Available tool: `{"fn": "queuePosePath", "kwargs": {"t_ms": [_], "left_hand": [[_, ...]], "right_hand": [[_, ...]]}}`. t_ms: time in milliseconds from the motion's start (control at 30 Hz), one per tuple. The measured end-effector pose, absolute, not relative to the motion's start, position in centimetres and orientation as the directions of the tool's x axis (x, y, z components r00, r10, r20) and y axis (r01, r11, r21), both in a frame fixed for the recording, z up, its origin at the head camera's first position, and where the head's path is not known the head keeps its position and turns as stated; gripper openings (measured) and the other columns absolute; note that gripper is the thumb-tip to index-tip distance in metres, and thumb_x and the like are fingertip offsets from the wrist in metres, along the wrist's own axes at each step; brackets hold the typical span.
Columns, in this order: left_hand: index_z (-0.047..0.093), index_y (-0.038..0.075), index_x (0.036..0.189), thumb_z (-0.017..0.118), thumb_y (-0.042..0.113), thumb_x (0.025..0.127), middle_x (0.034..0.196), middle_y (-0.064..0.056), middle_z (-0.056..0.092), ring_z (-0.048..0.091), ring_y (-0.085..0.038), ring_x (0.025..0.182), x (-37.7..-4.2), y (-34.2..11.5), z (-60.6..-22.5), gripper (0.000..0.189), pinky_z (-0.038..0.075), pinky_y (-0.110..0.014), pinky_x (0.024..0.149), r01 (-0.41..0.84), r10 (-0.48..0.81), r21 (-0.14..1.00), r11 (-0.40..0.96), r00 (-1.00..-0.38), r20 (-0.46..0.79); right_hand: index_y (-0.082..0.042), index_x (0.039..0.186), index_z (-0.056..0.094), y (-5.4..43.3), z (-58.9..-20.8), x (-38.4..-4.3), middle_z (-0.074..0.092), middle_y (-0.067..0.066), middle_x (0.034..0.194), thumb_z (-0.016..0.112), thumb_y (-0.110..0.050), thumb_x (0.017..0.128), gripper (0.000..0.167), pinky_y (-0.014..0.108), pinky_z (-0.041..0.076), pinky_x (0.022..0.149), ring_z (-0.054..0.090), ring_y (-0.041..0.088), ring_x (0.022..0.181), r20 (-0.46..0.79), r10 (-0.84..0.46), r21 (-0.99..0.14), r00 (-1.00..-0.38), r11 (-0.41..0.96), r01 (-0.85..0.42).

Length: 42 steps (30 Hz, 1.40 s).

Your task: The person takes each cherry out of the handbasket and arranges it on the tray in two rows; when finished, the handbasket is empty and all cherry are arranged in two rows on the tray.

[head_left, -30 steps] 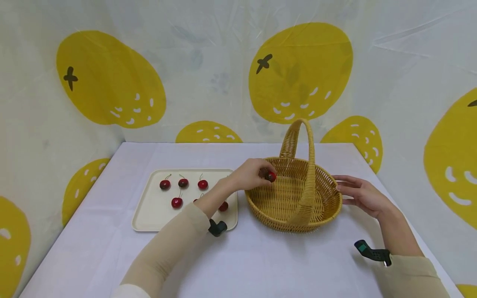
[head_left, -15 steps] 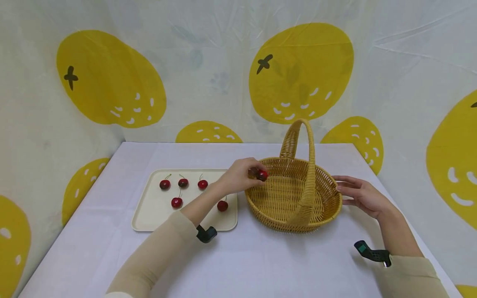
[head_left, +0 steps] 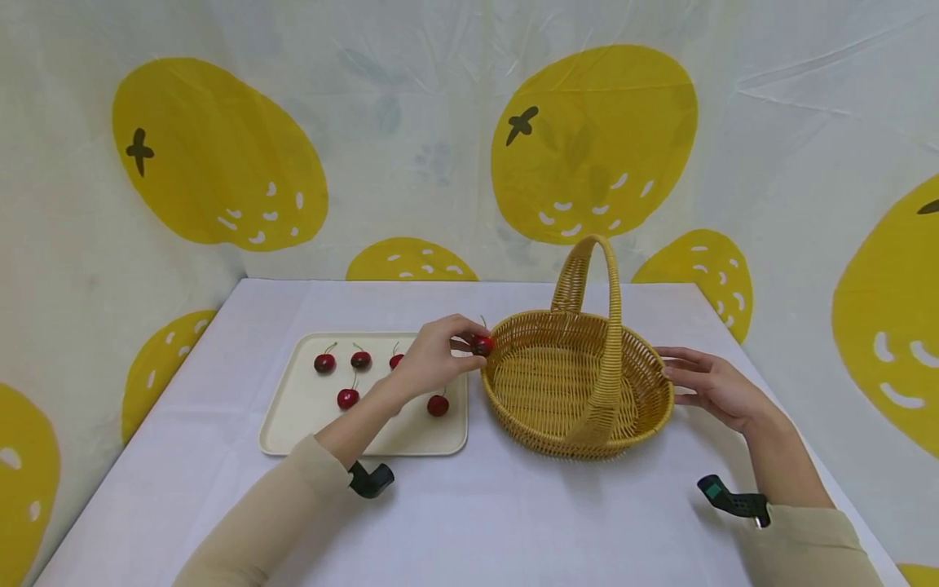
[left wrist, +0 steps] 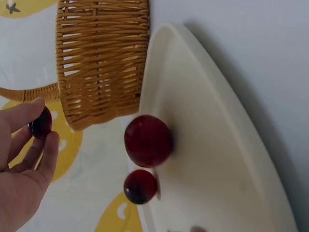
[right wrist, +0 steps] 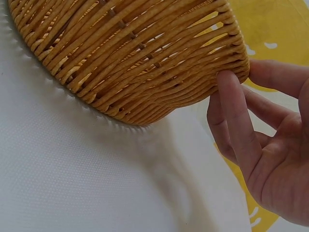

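Observation:
Between thumb and fingers, my left hand (head_left: 433,355) pinches a dark red cherry (head_left: 482,346) with its stem pointing up. That cherry overlaps the left rim of the woven basket (head_left: 550,391) in the head view; the left wrist view shows the cherry (left wrist: 41,123) held at the fingertips. My right hand (head_left: 722,391) touches the basket's right side. Its thumb (right wrist: 233,96) lies against the wicker wall, the fingers extended near the rim. Several more cherries (head_left: 348,399) lie on a cream tray (head_left: 293,432), partly hidden by my left forearm.
An arched handle (head_left: 610,350) rises over the basket. White cloth (head_left: 513,522) covers the table, and a curtain (head_left: 411,147) printed with yellow fruit stands behind it. Black wrist cameras (head_left: 370,481) hang below both wrists.
My left hand has moved left with the cherry, from over the basket's inside to its left rim. The right hand and the basket have stayed in place.

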<state>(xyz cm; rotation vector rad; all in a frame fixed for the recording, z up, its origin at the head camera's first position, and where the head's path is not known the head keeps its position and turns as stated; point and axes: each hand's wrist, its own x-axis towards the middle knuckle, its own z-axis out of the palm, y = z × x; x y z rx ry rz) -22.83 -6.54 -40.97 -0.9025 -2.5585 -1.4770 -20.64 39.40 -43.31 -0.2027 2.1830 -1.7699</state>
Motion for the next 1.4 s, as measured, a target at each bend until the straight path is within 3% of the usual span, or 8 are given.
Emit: {"fn": "queuePosePath", "kwargs": {"t_ms": [167,400,667,933,1233,1400], "left_hand": [[0.072,0.001,0.118,0.083,0.001,0.086,0.108,-0.003,0.068,0.068,-0.017,0.098,-22.4,-7.8,-41.1,0.034,0.057,-0.031,0.089,0.494,0.435,0.787,0.371,-0.841,0.323],[0.071,0.000,0.117,0.082,-0.001,0.085,0.110,-0.006,0.067,0.069,-0.022,0.099,-21.9,-9.2,-41.3,0.034,0.057,-0.046,0.091,0.460,0.416,0.820,0.342,-0.856,0.307],[0.073,0.004,0.119,0.084,0.001,0.084,0.111,-0.003,0.068,0.069,-0.020,0.100,-21.4,-10.9,-41.4,0.036,0.056,-0.035,0.092,0.453,0.385,0.805,0.383,-0.870,0.307],[0.071,0.004,0.121,0.083,0.003,0.086,0.113,-0.004,0.068,0.069,-0.023,0.102,-20.5,-13.0,-41.2,0.037,0.054,-0.053,0.094,0.385,0.323,0.839,0.384,-0.907,0.269],[0.071,0.005,0.121,0.083,0.002,0.085,0.113,-0.004,0.069,0.069,-0.022,0.102,-19.5,-15.3,-41.1,0.038,0.055,-0.043,0.095,0.393,0.288,0.818,0.419,-0.912,0.291],[0.069,-0.001,0.122,0.083,0.001,0.085,0.112,-0.007,0.069,0.069,-0.027,0.101,-19.2,-16.4,-41.3,0.040,0.055,-0.046,0.095,0.376,0.277,0.832,0.408,-0.919,0.280]], "right_hand": [[-0.013,0.141,0.055,39.5,-43.3,-20.7,0.068,-0.010,0.122,0.057,-0.014,0.106,0.035,0.034,0.059,0.085,0.067,0.010,0.105,-0.166,-0.306,-0.972,-0.937,0.213,0.103],[-0.016,0.138,0.059,39.4,-43.3,-20.7,0.068,-0.009,0.122,0.057,-0.013,0.106,0.032,0.034,0.059,0.084,0.068,0.011,0.105,-0.162,-0.312,-0.976,-0.936,0.188,0.107],[-0.017,0.139,0.058,39.4,-43.3,-20.7,0.068,-0.010,0.122,0.057,-0.014,0.106,0.033,0.034,0.059,0.084,0.067,0.011,0.106,-0.166,-0.308,-0.974,-0.937,0.200,0.107],[-0.016,0.138,0.058,39.4,-43.3,-20.7,0.067,-0.010,0.123,0.057,-0.014,0.106,0.032,0.034,0.059,0.085,0.067,0.011,0.106,-0.168,-0.306,-0.974,-0.937,0.201,0.109],[-0.014,0.139,0.056,39.4,-43.5,-20.7,0.067,-0.010,0.122,0.057,-0.013,0.106,0.033,0.035,0.059,0.084,0.068,0.012,0.106,-0.173,-0.309,-0.975,-0.935,0.189,0.117],[-0.008,0.143,0.052,39.5,-43.4,-20.7,0.066,-0.008,0.123,0.056,-0.010,0.106,0.037,0.034,0.059,0.084,0.067,0.012,0.106,-0.160,-0.316,-0.978,-0.935,0.179,0.107]]}}
